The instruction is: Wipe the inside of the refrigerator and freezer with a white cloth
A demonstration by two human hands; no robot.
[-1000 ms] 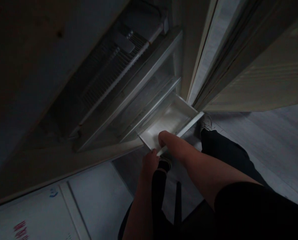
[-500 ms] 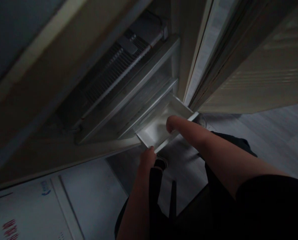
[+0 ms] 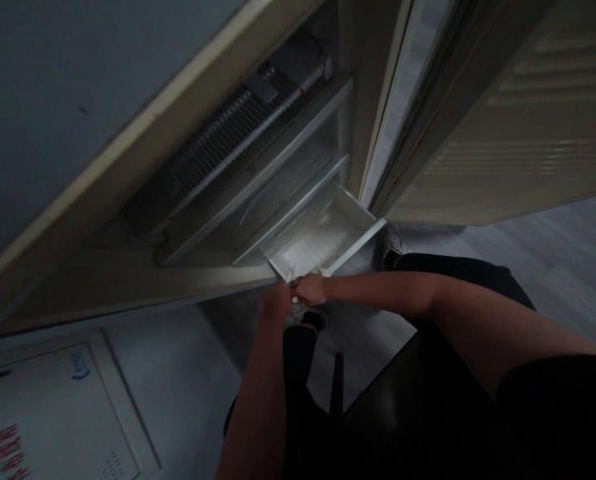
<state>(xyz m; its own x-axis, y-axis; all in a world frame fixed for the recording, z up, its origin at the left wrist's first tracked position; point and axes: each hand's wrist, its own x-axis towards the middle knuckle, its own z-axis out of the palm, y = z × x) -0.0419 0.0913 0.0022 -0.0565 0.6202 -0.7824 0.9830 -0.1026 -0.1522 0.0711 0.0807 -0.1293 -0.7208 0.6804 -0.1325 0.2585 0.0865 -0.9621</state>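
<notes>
My left hand point(image 3: 277, 298) and my right hand point(image 3: 309, 288) meet at the front left corner of a pulled-out fridge drawer point(image 3: 359, 243). Both are closed around what looks like a crumpled white cloth point(image 3: 321, 272). Bits of it stick up past my fingers and hang below them; most is hidden in my grip. The drawer's pale bottom shows beyond my hands, with a brighter patch on its left side. Dim light blurs the finger details.
Above the drawer are closed drawer fronts point(image 3: 298, 179) and a wire shelf point(image 3: 228, 137) inside the fridge. Its ribbed door point(image 3: 518, 153) stands open on the right. A white panel with red writing point(image 3: 11, 450) is at lower left. My shoes point(image 3: 391, 240) are on the floor beside the drawer.
My right hand has moved left out of the drawer's middle to join my left hand. White cloth now shows between them. The view has shifted slightly.
</notes>
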